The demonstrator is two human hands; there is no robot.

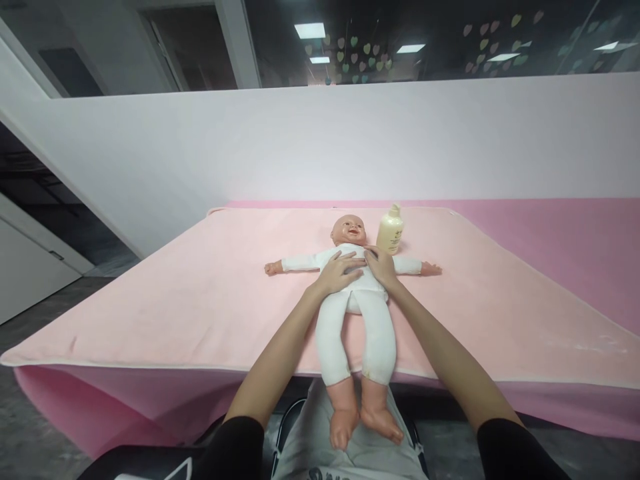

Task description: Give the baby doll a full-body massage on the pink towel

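Observation:
A baby doll (pixel 381 333) with a white cloth body lies on its back on the pink-covered table (pixel 200 307), arms stretched out sideways, feet hanging over the front edge. On the left side of its chest rests my left hand (pixel 342 272), fingers spread. My right hand (pixel 381 267) lies on the other side of the chest, fingers extended toward the doll's neck; neither hand grips anything. Just beyond my right hand, beside the doll's head, a pale yellow pump bottle (pixel 390 230) stands upright.
Behind the table runs a white wall (pixel 310 147) with dark glass above it. A darker pink cloth (pixel 560 253) shows at the right and hangs below the front edge. My lap and a black chair are under the doll's feet.

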